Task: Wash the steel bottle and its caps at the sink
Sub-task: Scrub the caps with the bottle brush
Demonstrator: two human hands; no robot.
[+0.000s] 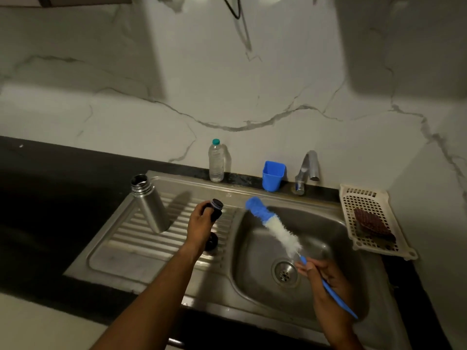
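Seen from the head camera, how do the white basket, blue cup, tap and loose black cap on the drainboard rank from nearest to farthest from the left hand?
From the left hand:
1. Loose black cap, on the drainboard beside the wrist.
2. Blue cup, back edge, to the right.
3. Tap, farther right.
4. White basket, far right.

second cap [212, 243] — half hidden behind left hand [201, 221] | brush [275, 227] bristles blurred | cable [235, 16] — cut off at top

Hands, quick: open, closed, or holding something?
Left hand: fingers curled round a black cap.
Right hand: fingers pinch the blue bottle brush by its handle.
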